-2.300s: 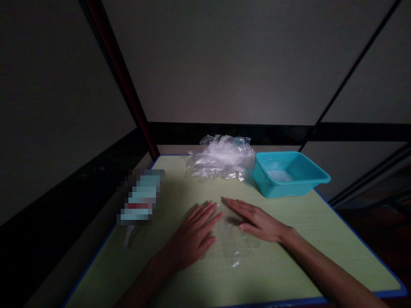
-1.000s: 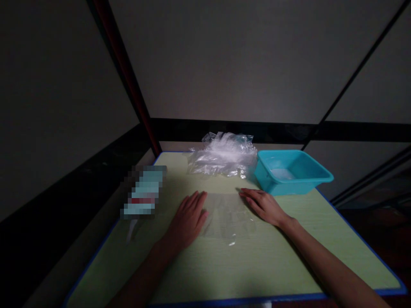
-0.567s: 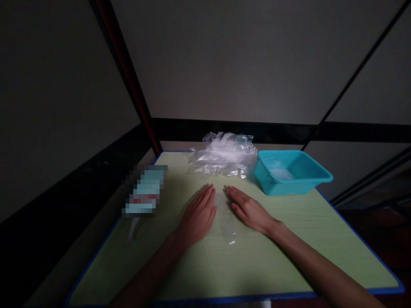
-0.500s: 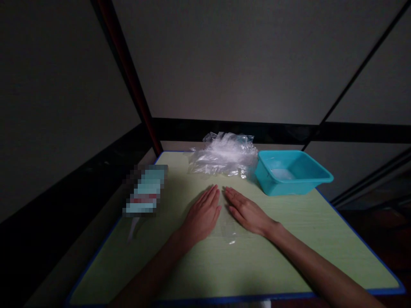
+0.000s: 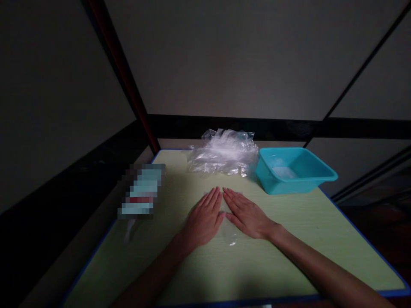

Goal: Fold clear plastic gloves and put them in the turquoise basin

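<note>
Left hand [image 5: 204, 218] and right hand [image 5: 248, 214] had drawn inward since the frame of one second ago, from the two sides of a transparent plastic piece [image 5: 230, 237] to its middle, at the centre of the frame.

Wall panels [image 5: 224, 55]: pale, dimly lit, filling the upper frame, crossed by a dark band.

Table [image 5: 305, 265]: pale green top, blue edging, spread across the lower frame.

Tub [image 5: 295, 186]: turquoise, open-topped, right of centre, a whitish item [image 5: 284, 172] on its floor, not identifiable.

Plastic heap [image 5: 224, 152]: crumpled, glossy, upper centre, against or just beside the tub's left wall.

Packet [image 5: 141, 192]: pixelated, pale green with a red bar, at left by the table's edge; contents not legible.

Hands, two: flat, palms down, fingers extended and gripping nothing; thumb tips met or nearly met, fingertips slightly apart.

Plastic piece: thin, lying on the table beneath both hands, mostly covered, its near end showing a bright wrinkle; sheet or bag could not be told.

Risks, as judged: uneven pressure could have creased the film or skidded it sideways; cling to a palm could have lifted it; a wide outward sweep of the right hand could have nudged the tub.
</note>
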{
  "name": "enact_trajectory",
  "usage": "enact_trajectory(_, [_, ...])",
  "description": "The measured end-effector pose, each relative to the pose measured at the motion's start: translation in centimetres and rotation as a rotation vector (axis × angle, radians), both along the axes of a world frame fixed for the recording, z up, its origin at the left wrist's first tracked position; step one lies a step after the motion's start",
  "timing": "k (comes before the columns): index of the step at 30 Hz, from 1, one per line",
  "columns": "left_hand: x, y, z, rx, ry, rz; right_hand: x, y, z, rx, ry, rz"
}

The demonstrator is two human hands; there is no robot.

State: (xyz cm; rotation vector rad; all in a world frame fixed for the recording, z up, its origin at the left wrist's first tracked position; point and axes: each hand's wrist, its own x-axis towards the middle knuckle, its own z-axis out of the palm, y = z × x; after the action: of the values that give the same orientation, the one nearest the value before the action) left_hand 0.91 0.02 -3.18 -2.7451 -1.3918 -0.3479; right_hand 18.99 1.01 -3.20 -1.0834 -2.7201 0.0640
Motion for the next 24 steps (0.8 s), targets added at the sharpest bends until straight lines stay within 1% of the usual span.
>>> enact_trajectory(4, [0.02, -0.05, -0.03, 0.01, -0.015, -0.001, 0.01, -0.04, -0.06, 0.007, -0.003, -0.003])
enact_trajectory(10, [-0.03, 0.15, -0.18, -0.024, -0.028, 0.02, 0.02, -0.04, 0.22, -0.031, -0.021, -0.004])
enact_trajectory(20, [-0.34, 0.04, 0.29, -0.11, -0.056, -0.022, 0.56, 0.52, 0.58, -0.161, -0.031, 0.043])
enact_trajectory(24, [-0.35, 0.06, 0.42, -0.151, -0.039, -0.014, 0.59, 0.53, 0.8, -0.188, -0.014, 0.049])
